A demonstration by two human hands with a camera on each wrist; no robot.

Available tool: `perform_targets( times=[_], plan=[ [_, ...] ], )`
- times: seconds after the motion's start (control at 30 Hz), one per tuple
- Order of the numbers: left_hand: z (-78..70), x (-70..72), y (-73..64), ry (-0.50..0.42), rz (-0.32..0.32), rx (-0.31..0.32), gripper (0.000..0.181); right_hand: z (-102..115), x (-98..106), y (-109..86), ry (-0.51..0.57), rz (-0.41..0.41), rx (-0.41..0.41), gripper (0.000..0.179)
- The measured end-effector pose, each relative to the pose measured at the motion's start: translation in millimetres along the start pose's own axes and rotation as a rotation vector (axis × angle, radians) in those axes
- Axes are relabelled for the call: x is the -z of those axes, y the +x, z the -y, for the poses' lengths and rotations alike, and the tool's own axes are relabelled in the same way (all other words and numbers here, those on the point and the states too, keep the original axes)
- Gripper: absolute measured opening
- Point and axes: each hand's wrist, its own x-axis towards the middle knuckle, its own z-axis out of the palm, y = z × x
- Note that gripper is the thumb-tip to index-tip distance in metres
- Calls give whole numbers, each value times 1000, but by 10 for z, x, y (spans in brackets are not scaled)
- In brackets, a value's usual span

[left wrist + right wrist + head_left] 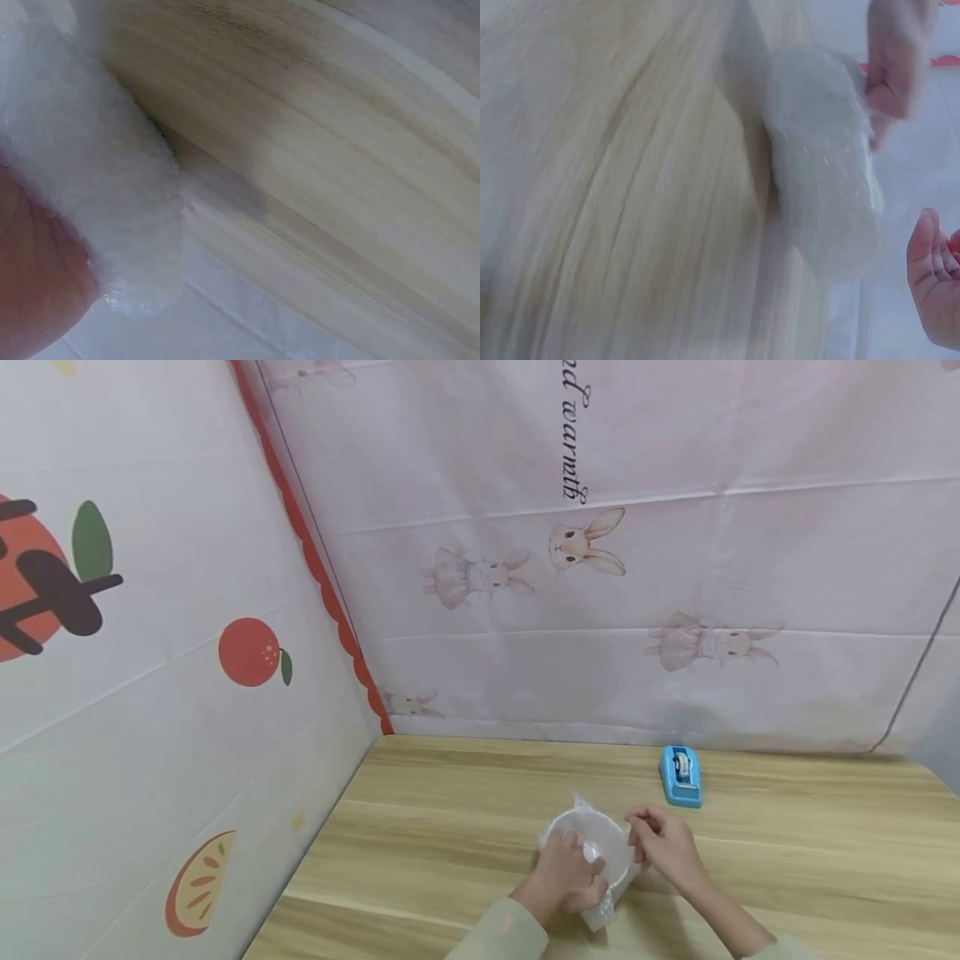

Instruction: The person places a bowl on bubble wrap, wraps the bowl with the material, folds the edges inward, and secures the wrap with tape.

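Note:
A white bowl [611,852], its outside wrapped in bubble wrap [597,917], stands on the table with loose corners of wrap sticking out beyond the rim. My left hand [566,872] reaches over the near-left rim and holds the wrapped bowl there, fingers bent into the opening. The bubble wrap [112,172] lies against that hand in the left wrist view. At the bowl's right rim is my right hand [663,843], its fingers loosely bent. In the right wrist view the right hand [937,285] is apart from the wrapped bowl [821,157], nothing visible in its fingers.
A blue tape dispenser [681,777] with a roll in it stands behind and right of the bowl. The wood-grain table [420,827] meets a rabbit-print cloth [495,677] at the back and a fruit-print cloth [277,793] on the left.

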Motion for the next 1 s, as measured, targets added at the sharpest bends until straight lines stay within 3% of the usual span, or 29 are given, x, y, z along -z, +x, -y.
perform_targets(
  times=[0.17, 0.37, 0.47, 0.77, 1.0],
  plan=[
    [32, 5, -9, -13, -4, -14, 42, -48, 188, -20, 22, -29, -22, 21],
    [70, -22, -17, -103, -4, -18, 43, -94, 375, -85, 11, -27, -53, 24],
    [96, -52, -27, -151, -34, -29, 44, -112, 444, -120, -7, -26, -67, 25],
    [199, -156, -134, -318, -243, -71, 48, -182, 613, -217, -41, -25, -109, 27],
    [277, -287, -242, -381, -474, -23, 63, -259, 697, -297, -135, -81, -36, 25]
  ],
)
